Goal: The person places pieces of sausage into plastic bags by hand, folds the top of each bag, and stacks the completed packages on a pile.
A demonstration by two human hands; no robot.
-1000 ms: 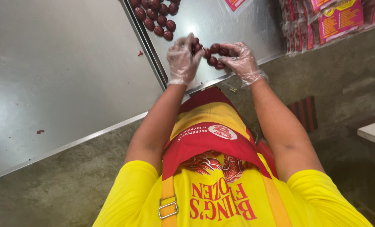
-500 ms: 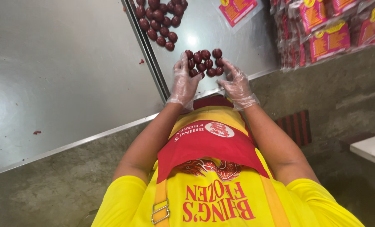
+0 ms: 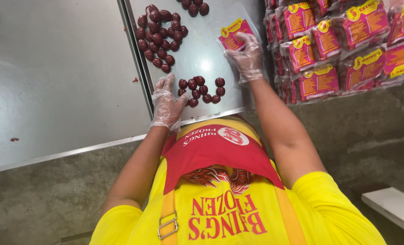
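Observation:
My left hand (image 3: 167, 105), in a clear plastic glove, rests open on the steel table (image 3: 61, 81) beside a small cluster of dark red round sausages (image 3: 203, 89). My right hand (image 3: 246, 57), also gloved, reaches farther out and touches an empty pink and yellow plastic bag (image 3: 234, 34) lying flat on the table. A bigger pile of the same dark red sausages (image 3: 160, 34) lies beyond the small cluster.
Stacked filled pink and yellow packs (image 3: 347, 45) stand at the right. A raised seam (image 3: 136, 68) divides the steel surface. A concrete ledge (image 3: 48, 199) runs below the table edge, and a white block (image 3: 394, 208) sits at lower right.
Both hands held sausages above the table, then set them down as a small cluster. The left hand drew back beside it, and the right hand reached out to the empty bag.

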